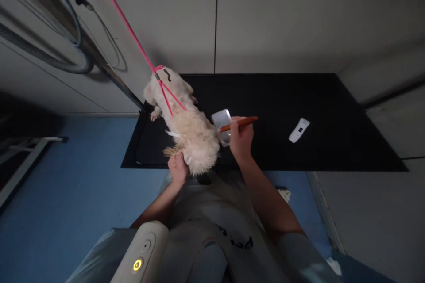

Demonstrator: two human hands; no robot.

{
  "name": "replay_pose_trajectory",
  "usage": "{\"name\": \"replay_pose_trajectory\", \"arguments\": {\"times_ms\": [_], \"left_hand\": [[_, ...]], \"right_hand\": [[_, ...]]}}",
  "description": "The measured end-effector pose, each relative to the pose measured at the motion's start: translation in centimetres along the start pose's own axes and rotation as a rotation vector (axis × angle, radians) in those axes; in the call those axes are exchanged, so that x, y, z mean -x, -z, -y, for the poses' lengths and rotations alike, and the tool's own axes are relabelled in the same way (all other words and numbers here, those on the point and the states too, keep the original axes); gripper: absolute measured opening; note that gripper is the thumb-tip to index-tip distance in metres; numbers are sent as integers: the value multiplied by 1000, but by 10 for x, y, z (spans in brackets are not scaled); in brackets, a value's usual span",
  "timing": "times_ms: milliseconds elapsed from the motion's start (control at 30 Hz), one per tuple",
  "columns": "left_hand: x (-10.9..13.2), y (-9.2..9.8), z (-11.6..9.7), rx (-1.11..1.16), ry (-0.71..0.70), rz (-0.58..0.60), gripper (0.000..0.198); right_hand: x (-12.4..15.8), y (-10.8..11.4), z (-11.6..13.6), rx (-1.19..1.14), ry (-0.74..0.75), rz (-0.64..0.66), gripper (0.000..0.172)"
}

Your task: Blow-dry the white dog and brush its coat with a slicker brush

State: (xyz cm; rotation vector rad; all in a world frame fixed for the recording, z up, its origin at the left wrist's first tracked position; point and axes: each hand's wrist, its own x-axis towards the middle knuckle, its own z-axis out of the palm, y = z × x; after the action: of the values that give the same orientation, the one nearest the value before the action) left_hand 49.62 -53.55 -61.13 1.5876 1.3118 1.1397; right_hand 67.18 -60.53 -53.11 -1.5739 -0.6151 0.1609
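A small white dog (181, 110) is on the black table (272, 97), its head toward the far left and its rump toward me. My left hand (178, 168) is closed at the left of the rump on a tuft of tan fur (173, 149); whether that is tail or leg is unclear. In my right hand (241, 140) is a slim tool with an orange-brown handle (248, 121), its tip near the dog's right flank. What the tip is like cannot be made out. Beside these fingers sits a small whitish translucent case (222, 118), partly covered by the hand.
A pink lead (128, 24) runs from the dog up to the upper left. Farther right on the table lies a white handheld device (299, 130). Hoses (81, 64) and a slanted post (109, 73) stand at left. A white device with a yellow light (142, 247) is close below.
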Motion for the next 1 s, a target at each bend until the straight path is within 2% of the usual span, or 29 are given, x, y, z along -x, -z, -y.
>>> {"name": "replay_pose_trajectory", "arguments": {"times_ms": [33, 100, 133, 167, 233, 267, 300, 400, 433, 533, 567, 633, 667, 700, 733, 767, 800, 833, 867, 933, 967, 1000], "left_hand": [[1, -1, 0, 5, -19, 13, 38], [4, -3, -1, -12, -50, 62, 37], [5, -2, -1, -29, -52, 91, 37], [5, -2, -1, -46, -47, 114, 38], [7, 0, 1, -75, -31, 151, 39], [7, 1, 2, -83, -23, 161, 40], [7, 2, 5, -85, -20, 177, 41], [9, 3, 12, -87, -26, 246, 44], [10, 4, 14, -81, -21, 271, 46], [14, 7, 17, -66, -33, 347, 47], [14, 8, 17, -69, -52, 373, 47], [14, 14, 19, -82, -86, 422, 47], [12, 17, 20, -86, -80, 445, 47], [7, 22, 22, -85, -55, 465, 47], [0, 27, 24, -84, -23, 483, 47], [-9, 32, 25, -90, 1, 491, 44], [-20, 38, 25, -105, -2, 474, 40], [-34, 42, 23, -125, -40, 418, 32], [-48, 45, 19, -145, -114, 329, 25], [-73, 45, 5, -154, -328, 128, 20], [-82, 42, -3, -142, -429, 97, 17], [-88, 38, -11, -132, -509, 141, 16]], "right_hand": [[1, 0, 1, -18, 27, 109, 25], [1, -2, -1, -51, -19, 415, 23], [-1, -3, -2, -30, -94, 411, 23], [-3, -3, -3, 8, -141, 306, 23], [-9, -1, -5, 73, -117, 58, 23], [-10, -1, -5, 75, -75, 29, 24], [-10, -1, -5, 65, -39, 80, 25], [-10, -5, -5, 28, -52, 415, 23], [-11, -7, -5, 44, -84, 418, 22], [-20, -12, -5, 125, -71, 217, 21], [-23, -13, -5, 133, -34, 239, 21], [-27, -15, -5, 121, 11, 468, 21], [-29, -16, -5, 110, -13, 582, 19], [-31, -17, -7, 115, -59, 612, 18], [-33, -17, -8, 131, -105, 546, 17], [-35, -18, -10, 146, -130, 410, 18], [-35, -18, -12, 146, -128, 265, 19], [-35, -18, -14, 126, -107, 188, 20], [-33, -19, -17, 89, -83, 203, 23], [-27, -21, -24, -6, -100, 362, 26], [-24, -21, -29, -36, -140, 406, 28], [-21, -21, -34, -48, -184, 382, 30]]}}
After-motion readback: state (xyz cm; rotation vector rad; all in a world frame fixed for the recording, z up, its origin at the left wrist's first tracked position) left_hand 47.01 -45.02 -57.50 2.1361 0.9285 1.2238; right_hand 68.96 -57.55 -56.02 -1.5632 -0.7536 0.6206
